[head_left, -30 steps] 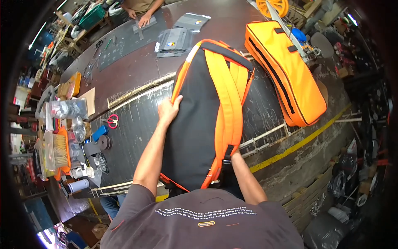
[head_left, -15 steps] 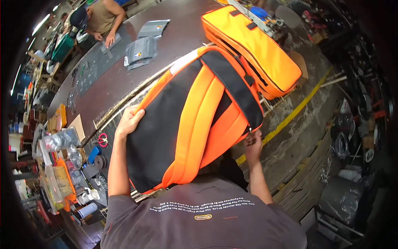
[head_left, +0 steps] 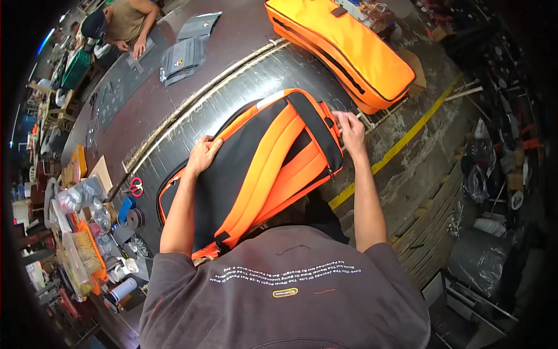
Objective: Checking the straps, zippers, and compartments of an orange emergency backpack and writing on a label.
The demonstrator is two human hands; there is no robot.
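An orange and black backpack lies on the table in front of me, its black back panel and orange shoulder straps facing up. Its lower end reaches close to my shirt. My left hand grips the long left edge, thumb on top of the black panel and fingers over the side. At the far right corner, my right hand has its fingers drawn together against the orange edge beside a black buckle. Whatever small part lies between those fingertips is hidden.
Beyond the backpack stands a long orange bag. Red-handled scissors and a black roll lie at the left, by a cluttered tray with a brush. Across the dark table, another person handles grey pieces near stacked pouches.
The backpack has come down flatter onto the table, away from the orange bag. My right hand has moved up from the lower right corner to the far right edge; my left still grips the side.
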